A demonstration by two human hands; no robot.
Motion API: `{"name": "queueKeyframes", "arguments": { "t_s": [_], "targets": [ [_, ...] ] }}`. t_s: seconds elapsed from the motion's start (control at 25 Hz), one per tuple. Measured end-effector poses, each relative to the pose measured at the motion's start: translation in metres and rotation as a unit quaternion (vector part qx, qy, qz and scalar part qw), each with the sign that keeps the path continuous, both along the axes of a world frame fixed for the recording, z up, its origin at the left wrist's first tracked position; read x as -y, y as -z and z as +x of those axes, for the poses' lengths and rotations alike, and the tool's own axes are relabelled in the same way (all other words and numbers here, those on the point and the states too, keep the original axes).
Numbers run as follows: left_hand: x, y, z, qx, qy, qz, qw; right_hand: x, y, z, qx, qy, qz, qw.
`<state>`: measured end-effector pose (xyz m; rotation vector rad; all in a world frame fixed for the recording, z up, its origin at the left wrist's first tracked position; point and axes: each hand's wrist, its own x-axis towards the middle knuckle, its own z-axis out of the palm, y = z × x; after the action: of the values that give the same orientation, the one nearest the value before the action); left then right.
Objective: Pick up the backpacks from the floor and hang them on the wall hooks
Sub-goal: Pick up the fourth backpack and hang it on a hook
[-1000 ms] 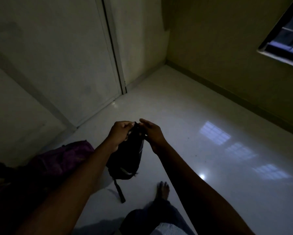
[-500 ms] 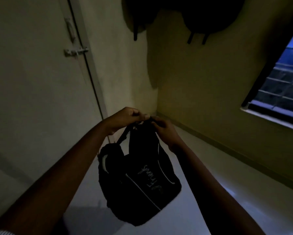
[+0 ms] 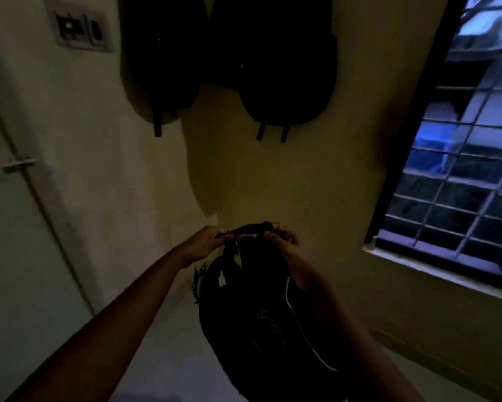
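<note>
A black backpack (image 3: pixel 261 323) with thin white piping hangs in the air in front of me, held by its top loop. My left hand (image 3: pixel 203 245) pinches the left end of that loop and my right hand (image 3: pixel 281 242) grips the right end. High on the yellow wall hang two dark backpacks: one on the left (image 3: pixel 162 53), a larger one on the right (image 3: pixel 284 62), straps dangling below them. The hooks themselves are hidden behind the bags. The room is dim.
A pale door with a latch (image 3: pixel 11 166) fills the left side. A switch plate (image 3: pixel 81 30) sits on the wall beside the door. A barred window (image 3: pixel 464 158) with a sill is on the right wall. Pale floor (image 3: pixel 162 358) shows below the held bag.
The view has tilted up from the floor to the wall, and the held backpack has risen with both hands. The purple bag on the floor is out of view.
</note>
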<state>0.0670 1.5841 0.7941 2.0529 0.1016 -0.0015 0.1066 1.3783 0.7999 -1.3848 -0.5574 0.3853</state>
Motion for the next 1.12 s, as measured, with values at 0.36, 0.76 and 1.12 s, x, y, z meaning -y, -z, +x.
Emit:
{"name": "queueKeyframes", "arguments": {
  "t_s": [0.36, 0.76, 1.12],
  "targets": [
    [0.069, -0.088, 0.238, 0.191, 0.085, 0.097, 0.973, 0.054, -0.061, 0.214, 0.16, 0.115, -0.21, 0.957],
    [0.053, -0.209, 0.403, 0.353, 0.004, 0.114, 0.929, 0.071, -0.19, 0.393, 0.343, 0.165, -0.129, 0.916],
    [0.102, -0.353, 0.529, 0.5, -0.043, 0.142, 0.853, 0.09, -0.35, 0.522, 0.509, 0.363, -0.115, 0.772]
  ]
}}
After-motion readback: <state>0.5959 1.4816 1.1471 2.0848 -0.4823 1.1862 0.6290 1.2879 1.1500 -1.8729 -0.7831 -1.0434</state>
